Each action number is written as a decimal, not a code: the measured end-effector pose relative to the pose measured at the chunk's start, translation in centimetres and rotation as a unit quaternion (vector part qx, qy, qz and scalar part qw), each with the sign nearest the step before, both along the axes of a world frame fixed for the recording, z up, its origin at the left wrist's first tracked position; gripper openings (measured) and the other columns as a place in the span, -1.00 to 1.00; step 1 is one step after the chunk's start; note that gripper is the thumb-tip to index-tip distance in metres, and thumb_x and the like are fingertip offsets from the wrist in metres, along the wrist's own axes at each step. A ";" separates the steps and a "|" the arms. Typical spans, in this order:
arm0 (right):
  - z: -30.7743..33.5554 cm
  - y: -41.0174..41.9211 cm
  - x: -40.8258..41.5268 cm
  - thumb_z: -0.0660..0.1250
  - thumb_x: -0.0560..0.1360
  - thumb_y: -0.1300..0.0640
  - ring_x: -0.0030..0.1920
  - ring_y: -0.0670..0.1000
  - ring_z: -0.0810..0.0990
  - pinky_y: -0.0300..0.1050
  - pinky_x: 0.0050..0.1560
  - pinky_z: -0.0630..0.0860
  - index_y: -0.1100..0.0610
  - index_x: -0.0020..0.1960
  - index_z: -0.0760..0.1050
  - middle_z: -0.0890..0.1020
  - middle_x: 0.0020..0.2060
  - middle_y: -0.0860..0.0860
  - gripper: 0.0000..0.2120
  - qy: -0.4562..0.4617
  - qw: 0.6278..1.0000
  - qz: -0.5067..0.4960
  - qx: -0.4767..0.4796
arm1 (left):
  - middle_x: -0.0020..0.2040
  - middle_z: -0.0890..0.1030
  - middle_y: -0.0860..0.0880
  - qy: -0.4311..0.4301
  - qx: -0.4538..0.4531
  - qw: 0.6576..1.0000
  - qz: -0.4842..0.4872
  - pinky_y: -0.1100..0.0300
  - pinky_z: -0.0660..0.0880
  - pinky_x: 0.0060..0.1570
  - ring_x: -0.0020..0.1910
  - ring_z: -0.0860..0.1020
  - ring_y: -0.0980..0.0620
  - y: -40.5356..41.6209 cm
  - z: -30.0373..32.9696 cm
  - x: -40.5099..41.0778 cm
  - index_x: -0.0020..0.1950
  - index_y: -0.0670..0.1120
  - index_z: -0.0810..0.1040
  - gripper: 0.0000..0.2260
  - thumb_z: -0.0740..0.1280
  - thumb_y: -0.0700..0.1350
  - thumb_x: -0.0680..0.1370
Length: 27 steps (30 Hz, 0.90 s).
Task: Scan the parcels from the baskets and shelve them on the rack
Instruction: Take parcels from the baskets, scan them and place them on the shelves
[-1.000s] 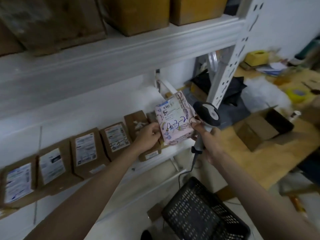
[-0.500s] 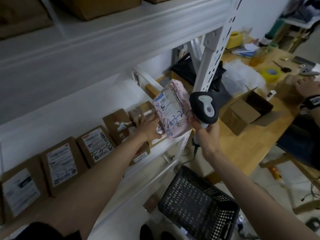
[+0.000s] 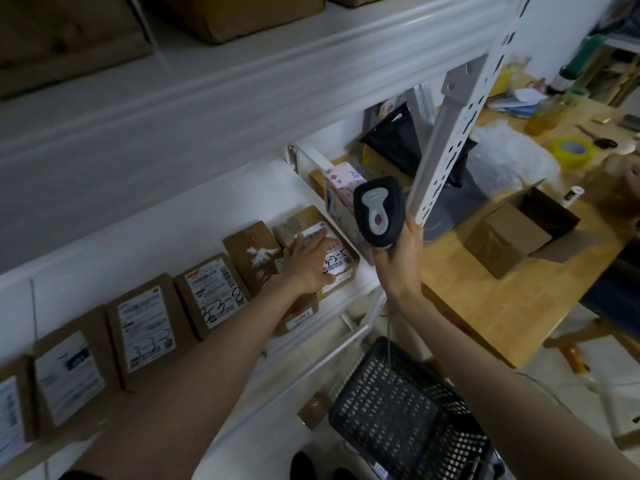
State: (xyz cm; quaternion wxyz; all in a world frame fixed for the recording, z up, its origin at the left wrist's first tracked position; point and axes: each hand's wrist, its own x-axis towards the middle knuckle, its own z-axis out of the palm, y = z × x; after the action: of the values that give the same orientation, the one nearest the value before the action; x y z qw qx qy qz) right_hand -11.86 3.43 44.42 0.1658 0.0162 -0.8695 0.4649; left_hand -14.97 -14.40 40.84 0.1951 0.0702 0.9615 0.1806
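Pink parcel [image 3: 341, 199] upright at right end of rack shelf [image 3: 221, 216], beside brown boxes [image 3: 211, 292]. Right hand [image 3: 398, 258] grasps scanner [image 3: 379, 211], fingertips against parcel. Left hand [image 3: 308, 263] flat, fingers spread on labelled box [image 3: 337, 261]. Black basket [image 3: 412, 414] below.

Rack shelf [image 3: 221, 216]: white; a row of brown parcels [image 3: 145, 327] stands along it, labels up, running from its left end to its right end.
Right end of the shelf: a pink parcel [image 3: 341, 199] stands upright against the corner post [image 3: 446, 133].
Upper shelf [image 3: 242, 67]: large brown cartons [image 3: 242, 15] sit along it.
Wooden table [image 3: 512, 299]: an open cardboard box [image 3: 516, 230] near its left edge, a yellow tape roll [image 3: 571, 152] at the far side.
Floor [image 3: 595, 362]: a black perforated basket [image 3: 405, 414] by the rack's foot.
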 end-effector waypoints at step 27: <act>1.2 1.8 4.0 0.40 0.51 0.37 0.26 0.11 0.51 0.08 0.35 0.46 0.28 0.26 0.57 0.56 0.23 0.20 -0.68 -0.049 0.992 0.103 -0.054 | 0.51 0.35 -0.03 0.106 0.117 0.983 0.094 -0.02 0.28 0.48 0.46 0.35 -0.07 -1.5 3.7 6.1 0.47 -0.02 0.44 -0.48 0.47 -0.02 0.54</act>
State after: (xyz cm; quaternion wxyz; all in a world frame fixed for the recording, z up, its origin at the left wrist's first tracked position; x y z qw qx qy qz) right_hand -7.89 5.25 45.58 0.0746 0.0734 -0.8438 0.5263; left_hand -8.86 -15.94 44.50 0.0646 0.0203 0.9511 0.3013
